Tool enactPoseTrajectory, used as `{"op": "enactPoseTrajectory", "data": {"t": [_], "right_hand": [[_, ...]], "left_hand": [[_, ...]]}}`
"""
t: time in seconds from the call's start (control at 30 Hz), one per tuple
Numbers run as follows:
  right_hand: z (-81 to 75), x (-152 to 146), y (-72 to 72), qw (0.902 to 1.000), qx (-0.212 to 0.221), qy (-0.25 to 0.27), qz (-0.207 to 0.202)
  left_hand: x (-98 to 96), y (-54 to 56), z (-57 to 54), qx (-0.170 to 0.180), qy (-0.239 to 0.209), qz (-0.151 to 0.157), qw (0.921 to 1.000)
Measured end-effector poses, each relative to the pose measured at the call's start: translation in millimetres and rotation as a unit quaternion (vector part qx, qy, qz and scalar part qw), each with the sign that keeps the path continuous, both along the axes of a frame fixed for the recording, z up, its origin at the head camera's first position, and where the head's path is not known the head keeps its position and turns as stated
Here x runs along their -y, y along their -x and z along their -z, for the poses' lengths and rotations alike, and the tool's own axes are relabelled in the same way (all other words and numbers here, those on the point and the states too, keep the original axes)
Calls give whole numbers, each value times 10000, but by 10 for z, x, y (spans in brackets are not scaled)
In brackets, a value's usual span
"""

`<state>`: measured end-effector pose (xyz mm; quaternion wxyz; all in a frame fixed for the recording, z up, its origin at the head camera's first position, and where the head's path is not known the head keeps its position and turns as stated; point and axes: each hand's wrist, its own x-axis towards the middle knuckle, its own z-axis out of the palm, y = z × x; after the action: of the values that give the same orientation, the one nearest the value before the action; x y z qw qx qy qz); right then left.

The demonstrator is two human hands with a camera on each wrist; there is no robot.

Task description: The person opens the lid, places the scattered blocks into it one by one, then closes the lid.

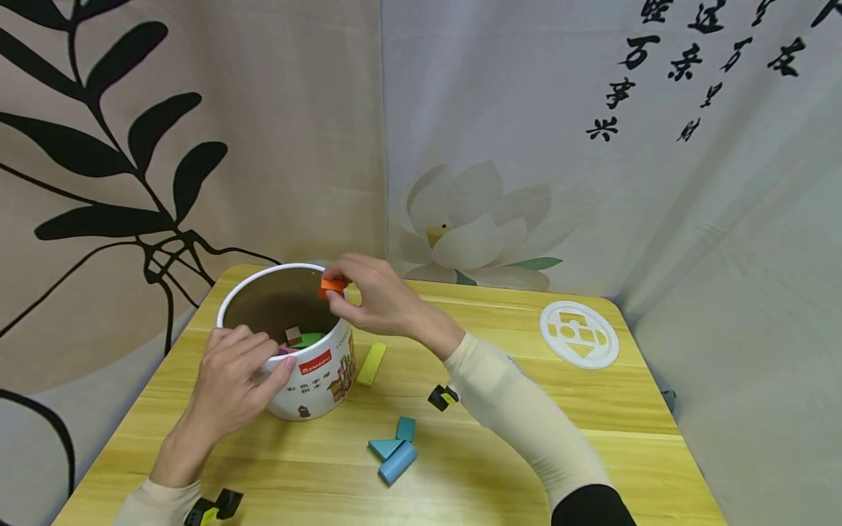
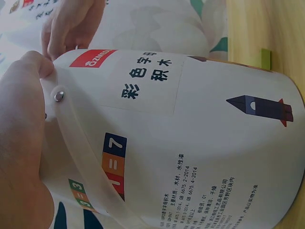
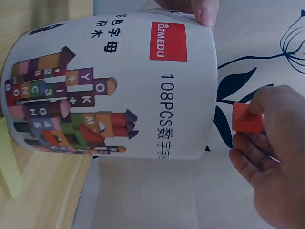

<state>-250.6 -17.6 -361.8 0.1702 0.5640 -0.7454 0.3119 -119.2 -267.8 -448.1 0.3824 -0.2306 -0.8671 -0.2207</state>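
Note:
A white printed bucket (image 1: 283, 398) stands upright on the left part of the table, its mouth uncovered. Over its near left rim my left hand (image 1: 226, 383) is hooked, with the thumb against the outer wall and the fingers over the edge. My right hand (image 1: 378, 296) pinches an orange-red block (image 1: 331, 287) between thumb and fingers above the right rim. In the right wrist view the block (image 3: 247, 123) is just beyond the bucket's mouth. Inside the bucket lie a green block (image 1: 308, 340), a brownish block (image 1: 293, 335) and a bit of purple; the rest is hidden.
A yellow block (image 1: 372, 364) lies right of the bucket. Nearer the front are a blue square block (image 1: 406, 429), a blue triangle (image 1: 384, 448) and a blue cylinder (image 1: 397, 463). At the far right of the table (image 1: 500, 409) lies a white disc (image 1: 608, 349) with cutouts.

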Motion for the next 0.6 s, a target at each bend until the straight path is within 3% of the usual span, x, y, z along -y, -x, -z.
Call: {"op": "enactPoseTrajectory", "data": {"t": [0.23, 0.47, 0.6], "right_hand": [[-56, 276, 12, 9987, 95, -503, 23], [-49, 441, -5, 9909, 382, -1275, 220], [-30, 486, -10, 9891, 375, -1405, 229]], "left_hand": [[-3, 6, -2, -141, -29, 44, 9999], [1, 0, -2, -69, -40, 40, 10000], [4, 2, 1, -95, -46, 58, 9999]]}}
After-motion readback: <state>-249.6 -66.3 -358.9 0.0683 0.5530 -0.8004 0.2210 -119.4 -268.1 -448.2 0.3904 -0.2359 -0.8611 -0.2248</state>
